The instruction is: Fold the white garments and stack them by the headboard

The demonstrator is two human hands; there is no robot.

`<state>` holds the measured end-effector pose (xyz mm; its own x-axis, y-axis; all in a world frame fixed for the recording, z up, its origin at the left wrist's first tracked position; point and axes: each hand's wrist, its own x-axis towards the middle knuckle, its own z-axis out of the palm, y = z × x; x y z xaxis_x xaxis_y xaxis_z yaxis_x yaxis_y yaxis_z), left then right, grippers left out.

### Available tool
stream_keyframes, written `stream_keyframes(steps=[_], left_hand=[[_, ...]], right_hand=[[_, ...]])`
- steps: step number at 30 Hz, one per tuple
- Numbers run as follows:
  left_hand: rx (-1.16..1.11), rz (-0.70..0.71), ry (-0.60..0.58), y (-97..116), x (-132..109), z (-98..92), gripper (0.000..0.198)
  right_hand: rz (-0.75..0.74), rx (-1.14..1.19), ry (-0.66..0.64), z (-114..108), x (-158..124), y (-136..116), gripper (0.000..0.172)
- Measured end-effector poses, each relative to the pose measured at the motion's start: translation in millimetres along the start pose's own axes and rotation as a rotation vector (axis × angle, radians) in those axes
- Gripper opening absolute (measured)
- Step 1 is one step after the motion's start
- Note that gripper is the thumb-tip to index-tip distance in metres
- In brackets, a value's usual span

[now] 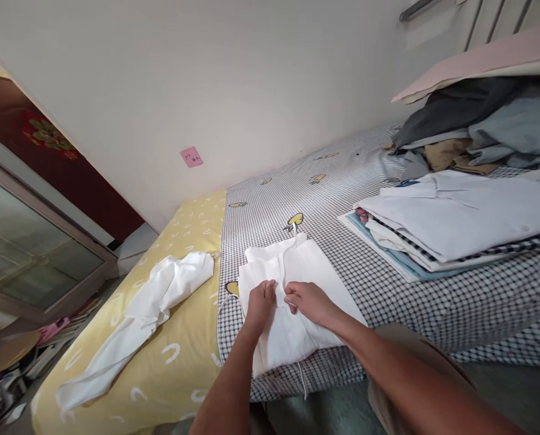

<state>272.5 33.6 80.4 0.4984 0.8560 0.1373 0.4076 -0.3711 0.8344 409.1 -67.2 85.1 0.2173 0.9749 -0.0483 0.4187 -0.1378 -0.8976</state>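
The folded white rectangular garment (317, 264) is matt cloth with light creases; its thin white cord (294, 229) appears to be matt textile. Left of the garment, the long crumpled white cloth piece (158, 290) is matt and wrinkled. Beneath the garment, the black-and-white checked bed cover (274, 211) is matt fabric. Right of the garment, the topmost white folded clothing (469, 214) is smooth cloth. Beyond the garment, the small pink rectangular note (191, 157) is matt paper.

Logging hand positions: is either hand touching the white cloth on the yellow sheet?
No, the left hand and right hand are both at the folded white garment on the checked sheet.
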Motion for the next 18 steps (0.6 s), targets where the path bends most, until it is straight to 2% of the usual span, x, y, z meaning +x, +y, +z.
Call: stream_keyframes(steps=[5,12,15,18], left_hand=[[0.000,-0.022,0.036,-8,-2,4.6,0.042],[-0.031,-0.029,0.134,-4,-14,16.6,0.044],[-0.034,-0.020,0.102,-1,-20,16.0,0.044],[-0.002,-0.001,0.015,3,-22,1.9,0.045]], right_hand=[[-0.004,-0.029,-0.008,1,0,0,0.016],[-0.008,-0.031,0.069,12,0,-3,0.025],[-0.006,-0.078,0.110,17,-1,-3,0.028],[0.016,-0.152,0.161,21,-2,-4,0.028]])
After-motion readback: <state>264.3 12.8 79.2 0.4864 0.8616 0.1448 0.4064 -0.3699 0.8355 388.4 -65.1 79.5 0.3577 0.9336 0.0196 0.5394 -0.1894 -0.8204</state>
